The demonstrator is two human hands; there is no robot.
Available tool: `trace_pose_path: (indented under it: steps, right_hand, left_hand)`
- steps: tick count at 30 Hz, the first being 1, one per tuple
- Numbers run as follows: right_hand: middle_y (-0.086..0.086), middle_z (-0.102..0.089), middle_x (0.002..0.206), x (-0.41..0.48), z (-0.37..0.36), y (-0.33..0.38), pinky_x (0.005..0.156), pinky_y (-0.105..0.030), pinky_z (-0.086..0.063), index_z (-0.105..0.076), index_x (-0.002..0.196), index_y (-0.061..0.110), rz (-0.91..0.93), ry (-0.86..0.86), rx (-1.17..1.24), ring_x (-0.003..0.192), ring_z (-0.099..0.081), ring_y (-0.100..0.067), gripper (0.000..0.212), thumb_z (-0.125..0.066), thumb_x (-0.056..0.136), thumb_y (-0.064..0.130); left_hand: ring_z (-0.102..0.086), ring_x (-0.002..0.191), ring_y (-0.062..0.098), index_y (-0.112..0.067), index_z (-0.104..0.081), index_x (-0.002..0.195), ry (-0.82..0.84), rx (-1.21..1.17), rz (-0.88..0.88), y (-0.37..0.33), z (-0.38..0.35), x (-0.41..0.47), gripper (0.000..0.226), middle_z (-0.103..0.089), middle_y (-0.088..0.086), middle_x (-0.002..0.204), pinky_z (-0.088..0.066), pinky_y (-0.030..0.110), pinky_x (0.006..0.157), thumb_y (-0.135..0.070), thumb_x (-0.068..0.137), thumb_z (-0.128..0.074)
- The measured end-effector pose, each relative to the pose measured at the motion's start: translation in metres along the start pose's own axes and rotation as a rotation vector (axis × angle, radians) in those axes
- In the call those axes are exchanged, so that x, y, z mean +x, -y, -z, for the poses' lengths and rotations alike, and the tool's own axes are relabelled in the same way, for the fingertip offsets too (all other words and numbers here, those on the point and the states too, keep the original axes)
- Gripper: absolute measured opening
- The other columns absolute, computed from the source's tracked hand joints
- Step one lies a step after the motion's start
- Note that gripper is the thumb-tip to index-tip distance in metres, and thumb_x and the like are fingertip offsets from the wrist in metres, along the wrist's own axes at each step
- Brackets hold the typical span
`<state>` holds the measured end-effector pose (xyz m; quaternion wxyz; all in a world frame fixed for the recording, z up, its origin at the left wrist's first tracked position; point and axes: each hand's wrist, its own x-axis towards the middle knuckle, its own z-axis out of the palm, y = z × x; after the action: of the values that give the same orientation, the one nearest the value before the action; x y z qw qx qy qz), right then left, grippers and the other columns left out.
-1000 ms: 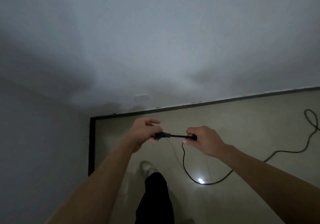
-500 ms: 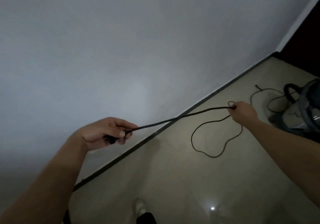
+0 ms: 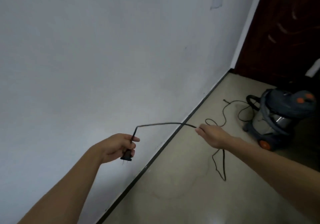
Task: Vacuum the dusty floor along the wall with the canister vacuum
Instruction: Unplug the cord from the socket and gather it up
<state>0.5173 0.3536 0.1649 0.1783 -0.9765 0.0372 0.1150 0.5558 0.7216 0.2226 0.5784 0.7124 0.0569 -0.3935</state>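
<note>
Left hand [image 3: 115, 146] grips the plug [image 3: 127, 155]. Right hand [image 3: 212, 136] pinches the cord [image 3: 166, 123], nearer the vacuum [image 3: 280, 118].

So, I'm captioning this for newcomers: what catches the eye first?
The black power cord held in mid-air between both hands, centre frame: the left hand grips its plug, the right hand pinches it further along. Then the canister vacuum with orange trim, on the floor at right by a dark door.

Left hand [image 3: 116, 146] turned, plug [image 3: 127, 155] now pointing down, cord [image 3: 164, 123] gone from taut to bowed at centre frame, right hand [image 3: 210, 134] nearer, vacuum [image 3: 280, 114] fully in view at right.
</note>
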Motion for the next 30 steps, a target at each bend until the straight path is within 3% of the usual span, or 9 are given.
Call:
trace_pose_path:
  steps: [3, 6, 9, 14, 18, 21, 23, 27, 30]
  right_hand:
    - [0.002, -0.060, 0.078, 0.001, 0.016, 0.038, 0.062, -0.031, -0.038, -0.056, 0.100, 0.023, 0.156, -0.006, -0.011, 0.075, -0.054, -0.020, 0.027, -0.036, 0.103, 0.040]
    - [0.013, -0.051, 0.064, -0.002, 0.036, 0.055, 0.055, -0.026, -0.033, -0.059, 0.105, 0.032, 0.241, -0.045, -0.010, 0.061, -0.048, -0.004, 0.022, -0.039, 0.102, 0.041]
    - [0.014, -0.051, 0.062, 0.003, 0.057, 0.056, 0.056, -0.027, -0.037, -0.060, 0.103, 0.032, 0.249, -0.139, 0.096, 0.061, -0.050, -0.002, 0.022, -0.042, 0.100, 0.044]
    - [0.010, -0.057, 0.063, 0.026, 0.087, -0.011, 0.051, -0.022, -0.042, -0.055, 0.083, 0.038, 0.014, -0.321, 0.217, 0.055, -0.052, -0.004, 0.020, -0.067, 0.082, 0.054]
    - [0.006, -0.060, 0.070, 0.047, 0.078, -0.116, 0.059, -0.032, -0.047, -0.062, 0.081, 0.024, -0.341, -0.338, 0.123, 0.069, -0.059, -0.016, 0.017, -0.064, 0.090, 0.038]
    - [-0.011, -0.066, 0.080, 0.053, 0.065, -0.208, 0.061, -0.031, -0.041, -0.068, 0.094, 0.005, -0.667, -0.242, 0.256, 0.077, -0.062, -0.025, 0.030, -0.055, 0.097, 0.032]
    - [-0.017, -0.067, 0.095, 0.055, 0.058, -0.260, 0.069, -0.033, -0.042, -0.067, 0.105, -0.004, -0.828, -0.152, 0.348, 0.090, -0.063, -0.032, 0.036, -0.053, 0.100, 0.029]
    - [-0.022, -0.062, 0.091, 0.087, 0.066, -0.306, 0.069, -0.032, -0.037, -0.062, 0.107, -0.008, -0.867, -0.121, 0.488, 0.085, -0.059, -0.035, 0.042, -0.046, 0.102, 0.029]
    - [-0.013, -0.058, 0.090, 0.128, 0.100, -0.296, 0.072, -0.031, -0.041, -0.060, 0.106, 0.003, -0.664, -0.070, 0.333, 0.097, -0.061, -0.034, 0.045, -0.034, 0.104, 0.040]
  left_hand:
    - [-0.044, 0.047, 0.017, -0.009, -0.052, 0.077, -0.115, 0.019, -0.063, -0.030, -0.014, 0.041, 0.010, -0.048, 0.004, 0.060, -0.042, 0.027, 0.051, -0.005, 0.087, -0.051]
    - [-0.051, 0.051, 0.015, -0.006, -0.064, 0.088, -0.127, 0.150, -0.251, -0.057, -0.031, 0.073, 0.010, -0.064, 0.008, 0.076, -0.043, 0.027, 0.050, -0.004, 0.090, -0.054]
    - [-0.058, 0.067, 0.012, -0.016, -0.067, 0.113, 0.171, 0.149, -0.255, -0.081, -0.058, 0.099, 0.024, -0.070, 0.000, 0.102, -0.044, 0.025, 0.051, -0.010, 0.096, -0.051]
    - [-0.043, 0.055, 0.009, -0.009, -0.067, 0.095, 0.487, 0.214, -0.217, -0.122, -0.081, 0.140, 0.020, -0.056, 0.000, 0.072, -0.037, 0.021, 0.046, -0.021, 0.098, -0.051]
    - [-0.040, 0.051, 0.008, -0.008, -0.063, 0.088, 0.360, -0.019, -0.288, -0.177, -0.072, 0.179, 0.019, -0.050, -0.001, 0.066, -0.036, 0.018, 0.041, -0.018, 0.097, -0.049]
    - [-0.039, 0.046, 0.007, -0.011, -0.059, 0.087, 0.219, -0.223, -0.314, -0.218, -0.057, 0.213, 0.020, -0.045, -0.001, 0.067, -0.035, 0.017, 0.040, -0.017, 0.099, -0.044]
    - [-0.039, 0.045, 0.007, -0.010, -0.059, 0.088, 0.093, -0.154, -0.318, -0.235, -0.054, 0.238, 0.021, -0.046, 0.000, 0.068, -0.036, 0.018, 0.039, -0.017, 0.100, -0.043]
    - [-0.045, 0.051, 0.017, -0.005, -0.064, 0.096, -0.191, 0.429, -0.251, -0.249, -0.084, 0.296, 0.025, -0.055, 0.010, 0.069, -0.037, 0.023, 0.045, -0.025, 0.099, -0.050]
    - [-0.048, 0.059, 0.021, -0.010, -0.064, 0.101, -0.256, 0.415, -0.293, -0.263, -0.118, 0.336, 0.026, -0.059, 0.011, 0.083, -0.039, 0.026, 0.053, -0.031, 0.099, -0.050]
